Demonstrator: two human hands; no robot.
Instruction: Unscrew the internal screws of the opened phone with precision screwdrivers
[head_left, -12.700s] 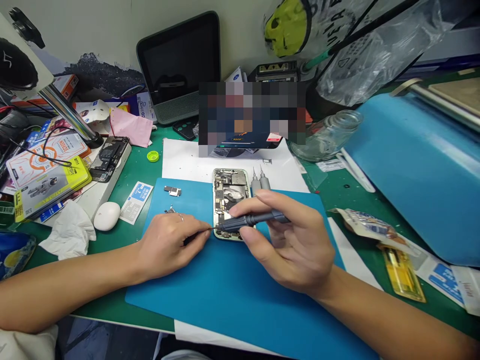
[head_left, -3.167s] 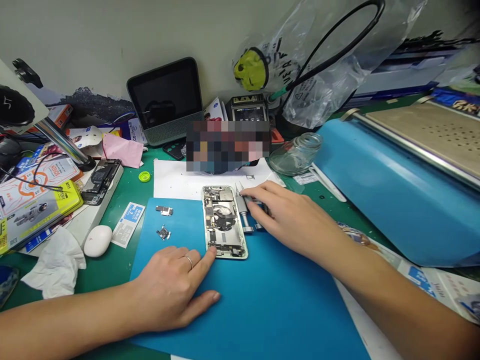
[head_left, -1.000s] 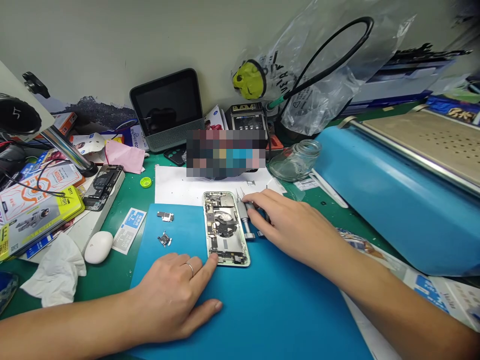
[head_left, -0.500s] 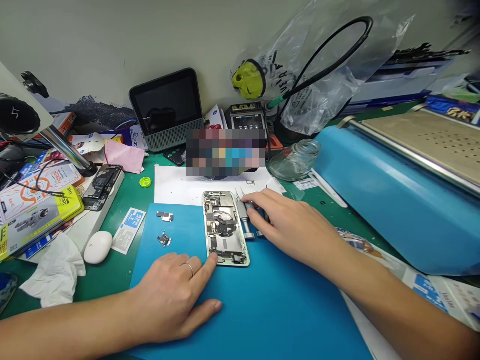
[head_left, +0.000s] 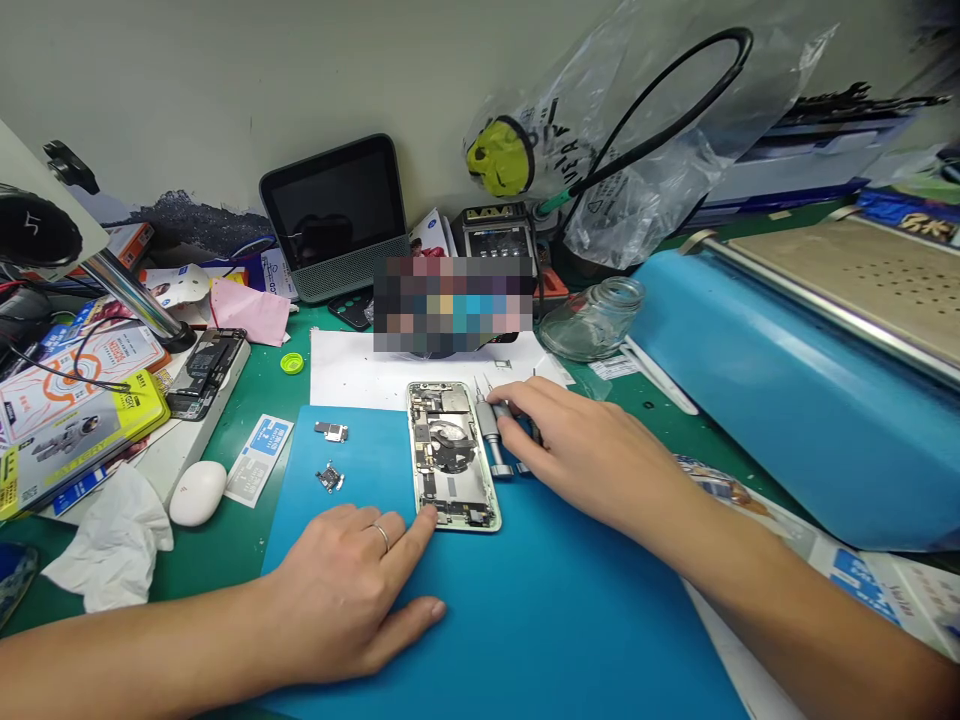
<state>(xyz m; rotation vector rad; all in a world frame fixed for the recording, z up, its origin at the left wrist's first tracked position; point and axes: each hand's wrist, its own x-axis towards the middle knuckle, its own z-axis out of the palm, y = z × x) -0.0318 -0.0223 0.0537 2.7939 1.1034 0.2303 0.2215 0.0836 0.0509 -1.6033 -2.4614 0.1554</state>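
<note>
An opened smartphone (head_left: 452, 470) with bare inner parts lies on a blue mat (head_left: 525, 600). My left hand (head_left: 360, 590) rests on the mat, thumb stretched out and index fingertip touching the phone's lower left corner. Just right of the phone lies a grey screwdriver (head_left: 492, 440). My right hand (head_left: 574, 430) lies low beside it, thumb and fingers around a second grey screwdriver (head_left: 504, 408), mostly hidden beneath the hand. A dark tool end shows past the knuckles. Left of the phone sit a small metal-cased part (head_left: 331, 432) and a small bracket-like part (head_left: 330, 477).
White paper (head_left: 345, 365) lies beyond the mat. Behind stand a dark-screened display (head_left: 334, 215) and a glass jar (head_left: 592, 320). A blue machine (head_left: 757, 400) fills the right. Leftward are a white earbud case (head_left: 198, 492), crumpled tissue (head_left: 112, 540) and another opened phone (head_left: 206, 372).
Earlier my right hand held a dark screwdriver over the phone and my left pinched something thin at its edge. Since then, the right moved to the screwdrivers; both hands are almost still lately.
</note>
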